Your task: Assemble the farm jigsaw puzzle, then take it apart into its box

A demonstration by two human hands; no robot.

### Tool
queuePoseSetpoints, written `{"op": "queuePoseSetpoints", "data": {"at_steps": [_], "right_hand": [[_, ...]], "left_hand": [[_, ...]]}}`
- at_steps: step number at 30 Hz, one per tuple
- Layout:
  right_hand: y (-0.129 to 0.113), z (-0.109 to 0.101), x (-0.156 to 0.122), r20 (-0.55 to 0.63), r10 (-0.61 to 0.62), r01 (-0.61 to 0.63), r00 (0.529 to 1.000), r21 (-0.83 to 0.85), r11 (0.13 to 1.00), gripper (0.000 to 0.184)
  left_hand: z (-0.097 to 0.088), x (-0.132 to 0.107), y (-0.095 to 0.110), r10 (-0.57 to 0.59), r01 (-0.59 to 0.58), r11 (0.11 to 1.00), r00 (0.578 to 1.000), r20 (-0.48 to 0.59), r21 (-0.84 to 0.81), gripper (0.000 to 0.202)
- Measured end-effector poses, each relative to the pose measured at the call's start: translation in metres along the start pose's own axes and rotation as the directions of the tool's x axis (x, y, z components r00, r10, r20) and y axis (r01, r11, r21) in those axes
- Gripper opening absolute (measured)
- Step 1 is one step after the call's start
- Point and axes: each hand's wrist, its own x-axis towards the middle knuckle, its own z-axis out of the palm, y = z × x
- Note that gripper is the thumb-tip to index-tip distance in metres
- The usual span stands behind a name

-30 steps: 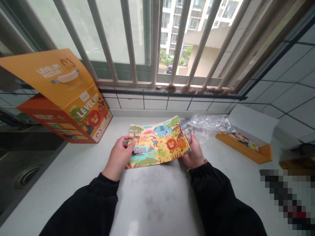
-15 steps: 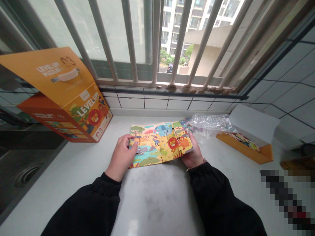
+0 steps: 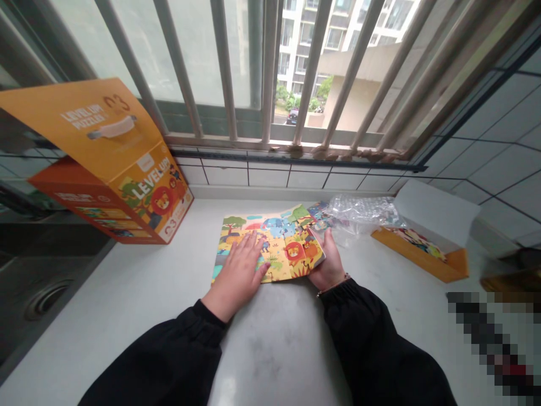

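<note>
**Q: Fig. 1: which step is in hand?**
A: Assembly of a jigsaw puzzle (image 3: 270,242), which lies flat at centre on the white countertop (image 3: 274,349), below the window bars (image 3: 266,67). Its savanna scene, with a printed lion (image 3: 295,252) at lower right, is largely joined.

**Q: State of the hands?**
A: The left hand (image 3: 236,276) is spread palm down, fingers apart, pressing on the puzzle's lower left. The right hand (image 3: 329,262) is curled at the lower right edge; whether it pinches a piece cannot be told.

**Q: What lies around them?**
A: Loose jigsaw pieces (image 3: 320,213) sit at the puzzle's upper right, just beside a clear plastic bag (image 3: 363,210). Farther right is an orange box tray (image 3: 418,254); at upper left, an orange LEVEL UP puzzle box (image 3: 152,194).

**Q: What does the layout call for?**
A: Judged from the layout, the open point is the upper right edge, where the loose jigsaw pieces lie unjoined.
</note>
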Motion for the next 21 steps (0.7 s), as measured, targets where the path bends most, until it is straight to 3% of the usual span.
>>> {"op": "queuePoseSetpoints", "data": {"at_steps": [6,13,21], "right_hand": [[0.003,0.004,-0.004,0.072,0.027,-0.029,0.997,0.022,0.999,0.072],[0.007,0.01,-0.011,0.106,-0.017,0.012,0.994,0.05,0.999,0.073],[0.023,0.03,-0.018,0.101,-0.035,0.021,0.994,0.137,0.99,0.071]], "left_hand": [[0.009,-0.003,0.008,-0.015,0.008,0.999,0.989,0.145,0.049,0.078],[0.01,-0.005,0.004,0.051,-0.056,0.998,0.989,0.139,0.029,0.119],[0.021,0.0,0.019,0.059,-0.051,0.994,0.995,0.084,-0.097,0.132]]}}
